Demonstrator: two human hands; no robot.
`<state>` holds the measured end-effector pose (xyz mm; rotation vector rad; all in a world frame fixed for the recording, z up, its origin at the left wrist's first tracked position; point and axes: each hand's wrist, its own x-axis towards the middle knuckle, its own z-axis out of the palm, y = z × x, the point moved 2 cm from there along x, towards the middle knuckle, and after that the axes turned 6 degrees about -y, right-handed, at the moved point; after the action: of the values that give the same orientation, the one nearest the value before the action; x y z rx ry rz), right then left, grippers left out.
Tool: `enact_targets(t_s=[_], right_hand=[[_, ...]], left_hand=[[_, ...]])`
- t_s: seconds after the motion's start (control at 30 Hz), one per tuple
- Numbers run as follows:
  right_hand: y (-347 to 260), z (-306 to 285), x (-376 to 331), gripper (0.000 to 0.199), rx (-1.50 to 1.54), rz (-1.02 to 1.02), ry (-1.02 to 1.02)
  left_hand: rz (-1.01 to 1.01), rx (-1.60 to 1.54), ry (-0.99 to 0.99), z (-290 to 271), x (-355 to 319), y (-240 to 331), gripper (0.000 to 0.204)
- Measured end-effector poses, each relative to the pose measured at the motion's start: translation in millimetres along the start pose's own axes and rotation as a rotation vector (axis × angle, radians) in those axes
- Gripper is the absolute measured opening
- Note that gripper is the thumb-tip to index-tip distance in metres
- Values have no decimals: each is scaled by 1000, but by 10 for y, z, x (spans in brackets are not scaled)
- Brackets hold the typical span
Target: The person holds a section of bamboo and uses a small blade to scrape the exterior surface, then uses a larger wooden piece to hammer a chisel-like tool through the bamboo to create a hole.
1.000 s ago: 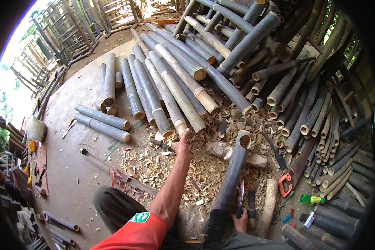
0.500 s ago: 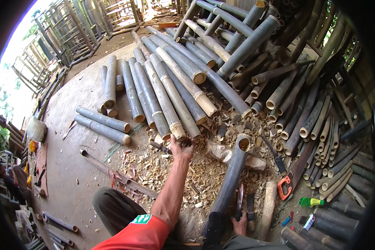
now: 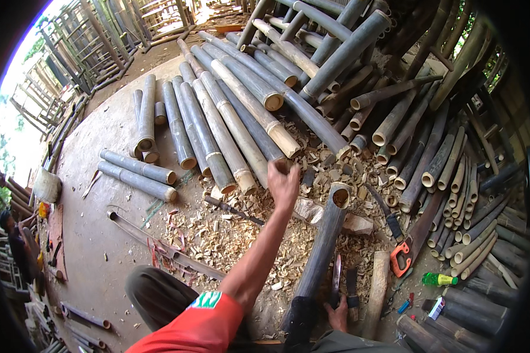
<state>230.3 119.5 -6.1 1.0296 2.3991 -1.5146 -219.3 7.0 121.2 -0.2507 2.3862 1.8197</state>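
Note:
My left hand (image 3: 284, 183) is stretched out over the chip-strewn ground, its fingers curled on the near end of a long grey bamboo pole (image 3: 250, 120) lying in a row of poles. A thick dark bamboo pole (image 3: 324, 247) leans toward me, its open end up, resting on a pale wood block (image 3: 359, 223). My right hand (image 3: 338, 315) sits low beside that pole's near end, closed on the handle of a knife (image 3: 335, 276) whose blade points away from me. A second dark-handled tool (image 3: 352, 289) lies right next to it.
An orange-handled saw (image 3: 401, 257), a green bottle (image 3: 439, 279) and a heap of thin bamboo poles (image 3: 453, 176) lie at the right. Short bamboo pieces (image 3: 136, 173) and a split strip (image 3: 159, 247) lie at the left. Bamboo frames (image 3: 82, 47) stand behind. Another person (image 3: 12, 235) is at the far left.
My left hand has reached farther forward and to the right, from open over the chips to curled on the pole's end. The right hand has stayed put.

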Motion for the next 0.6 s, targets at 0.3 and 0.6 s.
enact_targets(t_s=[0.3, 0.6], right_hand=[[-14, 8, 72, 61, 6, 21, -2], [92, 37, 87, 61, -18, -2, 3]], left_hand=[[-139, 506, -27, 356, 1208, 131, 128], [-291, -371, -58, 61, 1380, -94, 51]])
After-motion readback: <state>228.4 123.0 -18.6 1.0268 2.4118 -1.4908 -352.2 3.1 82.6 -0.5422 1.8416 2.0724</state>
